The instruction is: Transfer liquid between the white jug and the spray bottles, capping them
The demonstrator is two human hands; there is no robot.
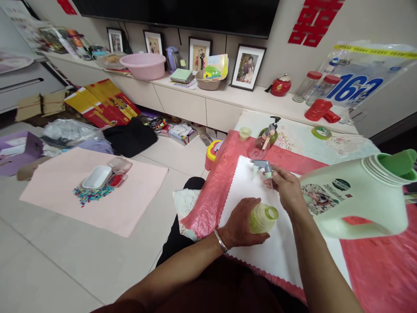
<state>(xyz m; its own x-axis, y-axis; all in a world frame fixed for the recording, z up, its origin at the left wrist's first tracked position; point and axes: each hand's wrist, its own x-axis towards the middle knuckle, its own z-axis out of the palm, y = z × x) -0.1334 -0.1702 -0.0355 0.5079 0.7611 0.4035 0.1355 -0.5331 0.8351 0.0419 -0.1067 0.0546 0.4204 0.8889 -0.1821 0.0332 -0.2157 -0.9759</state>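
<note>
We hold a small yellow-green bottle (259, 221) in our left hand (240, 221), its fingers and thumb wrapped around the body, the open neck bare and tipped toward our right. Our right hand (287, 184) pinches a grey spray head (262, 165) just above and beyond the bottle, its thin tube hanging down, apart from the neck. Both are over a white sheet (241, 184) with a scalloped edge, spread on the red cloth (384, 261) of the tabletop (289, 141).

Just beside our right hand is a big pale-green jug (361, 191). On its label we read what looks like "SilkGarden", under a dark oval badge whose lettering is too small for us. Behind it, on the long white cabinet (184, 98), a clear plastic bag (352, 84) carries a large blue "16" with a third character we cannot make out; we cannot read the writing on its yellow strip either. A red double-happiness character (316, 21) is on the wall. The gold marks on the red jar (280, 87) are illegible to us.
</note>
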